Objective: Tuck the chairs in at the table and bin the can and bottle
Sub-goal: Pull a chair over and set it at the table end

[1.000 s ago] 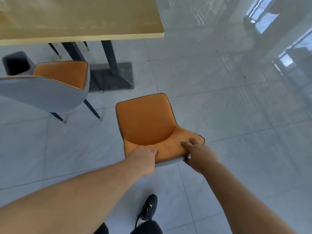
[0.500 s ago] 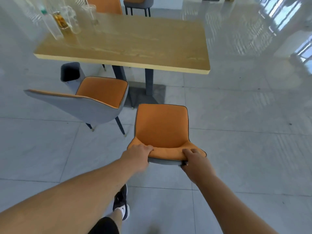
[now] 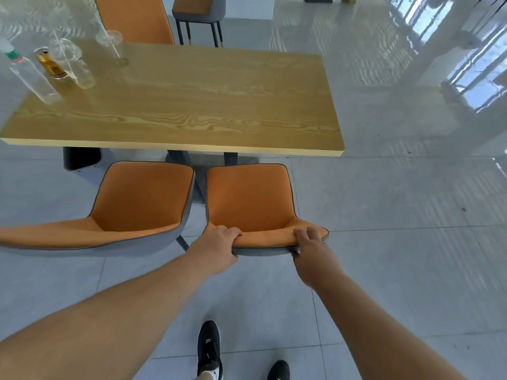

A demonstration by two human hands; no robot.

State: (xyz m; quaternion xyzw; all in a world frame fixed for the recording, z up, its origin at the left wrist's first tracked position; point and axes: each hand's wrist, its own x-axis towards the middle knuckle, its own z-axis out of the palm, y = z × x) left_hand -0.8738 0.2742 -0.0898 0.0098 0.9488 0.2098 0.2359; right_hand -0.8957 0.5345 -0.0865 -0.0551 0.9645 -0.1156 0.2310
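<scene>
An orange-seated chair [image 3: 249, 198] stands just short of the wooden table [image 3: 192, 105], its seat front near the table's edge. My left hand [image 3: 216, 248] grips the left end of its backrest top and my right hand [image 3: 312, 250] grips the right end. A second orange chair [image 3: 137, 198] stands beside it on the left, turned slightly and not held. At the table's far left corner stand a clear plastic bottle [image 3: 30, 75] with a green cap and a gold can [image 3: 50, 64].
Clear plastic cups [image 3: 74, 64] with straws stand by the can. A dark bin [image 3: 79, 159] sits under the table's left side. Two more chairs [image 3: 134, 20] stand beyond the table. My shoes [image 3: 208, 349] are on the grey tiled floor.
The held chair has moved forward to the table and now stands square beside the left chair. My view has lifted, bringing the whole tabletop, the bottle and the can into sight.
</scene>
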